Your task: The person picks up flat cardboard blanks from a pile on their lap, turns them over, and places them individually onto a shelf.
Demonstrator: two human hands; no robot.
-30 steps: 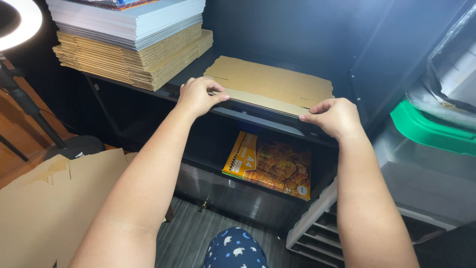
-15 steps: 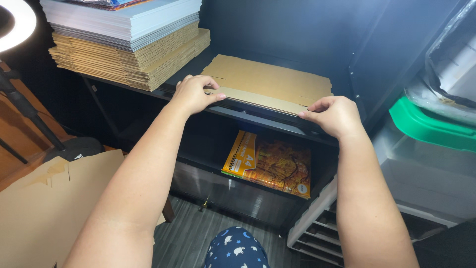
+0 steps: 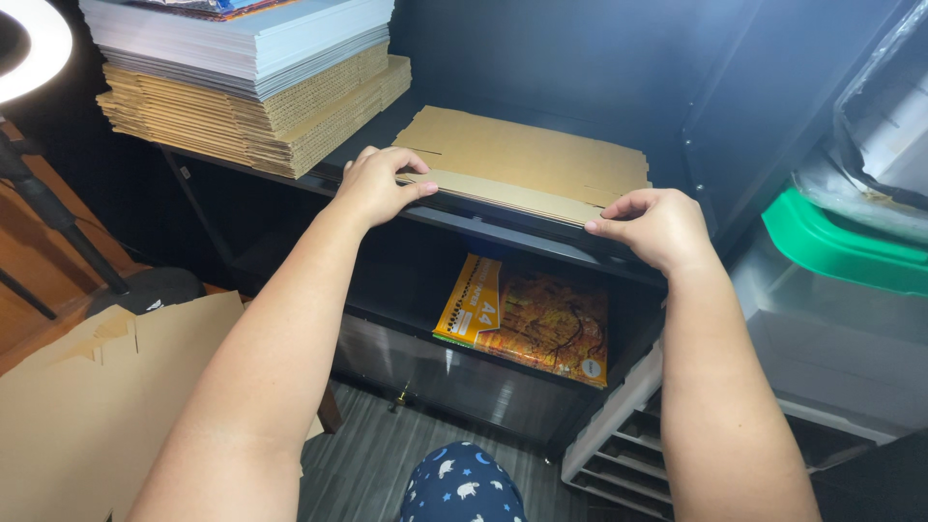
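A flat brown cardboard piece (image 3: 527, 159) lies on the top of a black shelf (image 3: 503, 230). My left hand (image 3: 375, 184) grips its near left edge, thumb along the front flap. My right hand (image 3: 650, 225) pinches the near right corner of the same flap. Both forearms reach up from below.
A tall stack of flat corrugated cardboard (image 3: 261, 121) topped with white sheets (image 3: 246, 43) fills the shelf's left. An orange spiral pad (image 3: 527, 319) lies on the lower shelf. Loose cardboard (image 3: 87, 387) sits bottom left, a ring light (image 3: 29, 48) top left, grey bins with a green lid (image 3: 841, 246) right.
Both hands have stayed on the cardboard's front edge; the view has shifted slightly and the fingers have adjusted a little on the flap.
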